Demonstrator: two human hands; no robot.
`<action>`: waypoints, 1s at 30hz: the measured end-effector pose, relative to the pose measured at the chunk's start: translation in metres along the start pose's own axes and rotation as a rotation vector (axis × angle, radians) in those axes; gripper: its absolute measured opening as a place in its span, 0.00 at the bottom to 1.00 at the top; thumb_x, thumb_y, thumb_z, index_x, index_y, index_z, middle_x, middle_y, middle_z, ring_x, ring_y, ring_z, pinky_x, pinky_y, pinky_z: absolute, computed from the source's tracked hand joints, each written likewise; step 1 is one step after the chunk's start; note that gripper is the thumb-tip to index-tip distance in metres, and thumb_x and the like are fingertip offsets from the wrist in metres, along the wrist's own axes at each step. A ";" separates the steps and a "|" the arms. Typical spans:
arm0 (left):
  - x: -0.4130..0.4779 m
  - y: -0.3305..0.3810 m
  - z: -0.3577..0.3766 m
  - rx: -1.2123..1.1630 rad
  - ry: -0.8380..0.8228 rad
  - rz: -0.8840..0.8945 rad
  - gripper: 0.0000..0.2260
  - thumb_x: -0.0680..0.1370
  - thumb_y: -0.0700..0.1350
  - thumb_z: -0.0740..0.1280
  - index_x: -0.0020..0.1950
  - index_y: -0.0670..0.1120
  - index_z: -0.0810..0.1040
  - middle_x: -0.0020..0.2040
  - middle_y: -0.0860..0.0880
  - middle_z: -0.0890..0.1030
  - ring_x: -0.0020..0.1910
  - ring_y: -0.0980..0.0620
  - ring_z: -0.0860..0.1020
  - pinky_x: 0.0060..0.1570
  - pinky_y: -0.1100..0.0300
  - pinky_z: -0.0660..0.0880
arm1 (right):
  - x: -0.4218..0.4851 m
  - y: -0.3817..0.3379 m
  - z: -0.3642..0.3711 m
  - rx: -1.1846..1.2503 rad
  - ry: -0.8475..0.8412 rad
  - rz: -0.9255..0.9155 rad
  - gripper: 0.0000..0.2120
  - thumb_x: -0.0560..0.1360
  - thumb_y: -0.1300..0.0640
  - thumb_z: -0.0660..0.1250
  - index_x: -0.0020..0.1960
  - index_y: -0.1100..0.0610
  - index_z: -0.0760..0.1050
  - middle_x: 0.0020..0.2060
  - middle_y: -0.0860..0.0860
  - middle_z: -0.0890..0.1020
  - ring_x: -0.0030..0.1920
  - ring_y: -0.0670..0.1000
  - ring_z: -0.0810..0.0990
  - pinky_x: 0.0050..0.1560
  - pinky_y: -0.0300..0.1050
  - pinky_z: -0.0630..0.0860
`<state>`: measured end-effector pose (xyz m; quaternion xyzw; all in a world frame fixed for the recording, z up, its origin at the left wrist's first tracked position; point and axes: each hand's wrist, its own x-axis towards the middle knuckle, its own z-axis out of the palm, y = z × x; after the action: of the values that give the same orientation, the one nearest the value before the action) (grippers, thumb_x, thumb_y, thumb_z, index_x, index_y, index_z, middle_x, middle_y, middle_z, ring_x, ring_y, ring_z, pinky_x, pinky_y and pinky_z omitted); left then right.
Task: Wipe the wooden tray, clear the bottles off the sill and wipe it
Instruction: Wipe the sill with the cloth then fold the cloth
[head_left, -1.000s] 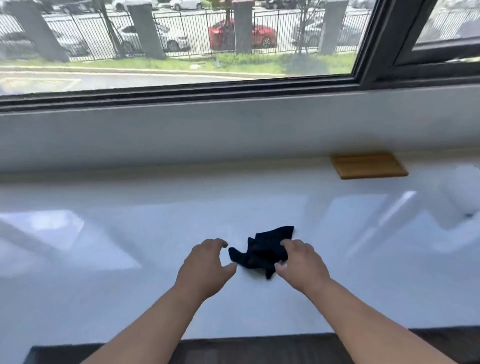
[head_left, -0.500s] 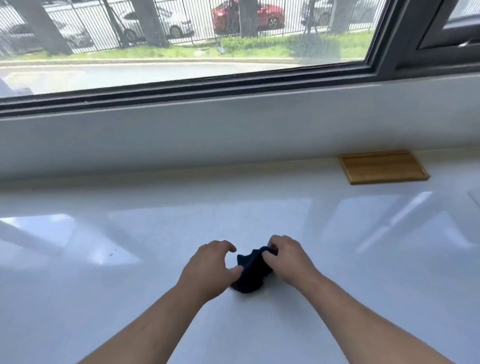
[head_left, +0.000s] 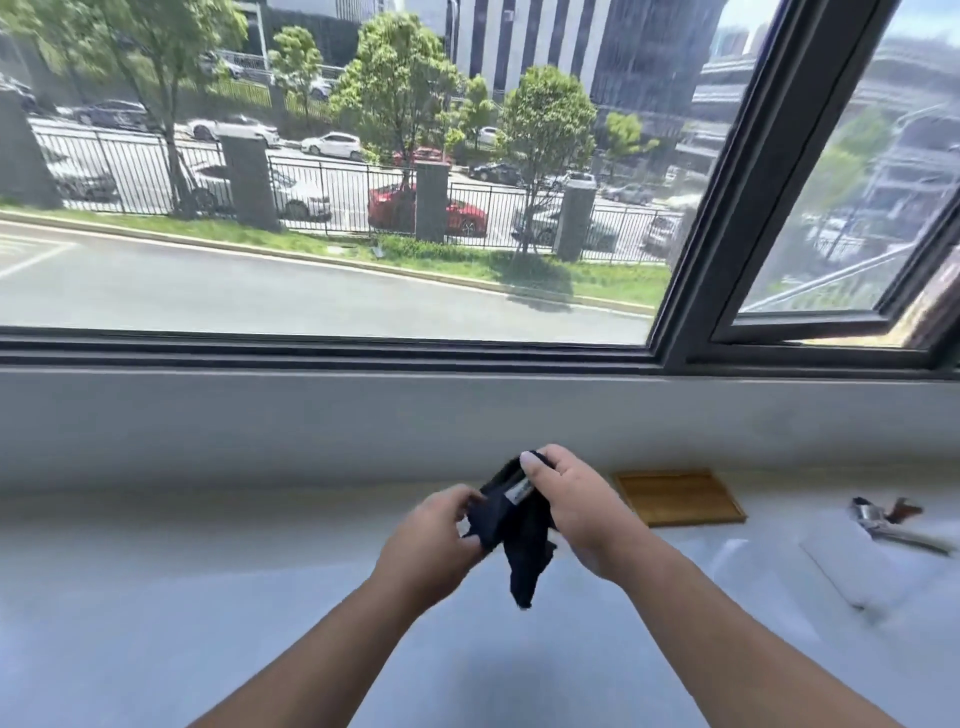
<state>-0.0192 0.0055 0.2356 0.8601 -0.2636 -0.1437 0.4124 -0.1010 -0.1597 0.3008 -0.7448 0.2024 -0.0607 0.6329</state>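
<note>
At centre frame, just below the middle, a dark cloth (head_left: 519, 530) hangs bunched between two bare hands, lifted clear of the white sill (head_left: 156, 597). The right hand (head_left: 576, 512) pinches the cloth's upper edge, thumb and fingers closed tight on the fabric beside a small pale label, the thumbnail turned up toward the camera. The left hand (head_left: 434, 545) grips the cloth's left side, fingers curled shut on it; this hand is blurred. A loose tail of cloth dangles below both hands, its tip above the sill and not touching it.

Right of the hands, a wooden tray (head_left: 678, 497) lies flat at the back of the sill, against the grey wall (head_left: 260, 426) under the window. Farther right, near the frame's edge, a metal tool with a dark red part (head_left: 893, 519) lies on the sill; it is too blurred to identify. Beside it, toward the lower right, lies a white rectangular object (head_left: 852, 566), also indistinct.

Across the upper half, a dark-framed window (head_left: 727, 182) looks onto a road, a railed fence, parked cars, trees and tall buildings.
</note>
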 end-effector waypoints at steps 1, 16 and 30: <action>0.005 0.002 -0.004 -0.022 0.020 0.002 0.15 0.68 0.59 0.72 0.53 0.64 0.76 0.53 0.69 0.80 0.54 0.66 0.79 0.50 0.54 0.81 | -0.002 -0.006 -0.002 0.052 -0.003 0.010 0.11 0.85 0.50 0.62 0.51 0.58 0.74 0.42 0.57 0.79 0.42 0.54 0.78 0.44 0.49 0.74; 0.041 0.065 -0.006 -0.530 -0.131 -0.170 0.12 0.79 0.43 0.60 0.47 0.47 0.84 0.39 0.47 0.84 0.35 0.49 0.79 0.42 0.54 0.76 | 0.016 0.036 -0.068 -0.039 0.327 0.120 0.19 0.78 0.36 0.66 0.52 0.52 0.79 0.50 0.55 0.86 0.50 0.56 0.85 0.56 0.58 0.82; 0.068 0.099 -0.007 -0.787 -0.034 -0.462 0.17 0.83 0.52 0.63 0.59 0.44 0.86 0.54 0.43 0.89 0.51 0.43 0.88 0.41 0.54 0.84 | 0.027 0.077 -0.068 0.426 -0.383 0.210 0.23 0.84 0.42 0.61 0.72 0.55 0.77 0.67 0.58 0.82 0.69 0.60 0.79 0.69 0.57 0.73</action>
<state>0.0065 -0.0800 0.3160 0.6716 0.0030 -0.3352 0.6607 -0.1173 -0.2416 0.2345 -0.5684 0.1378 0.1055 0.8042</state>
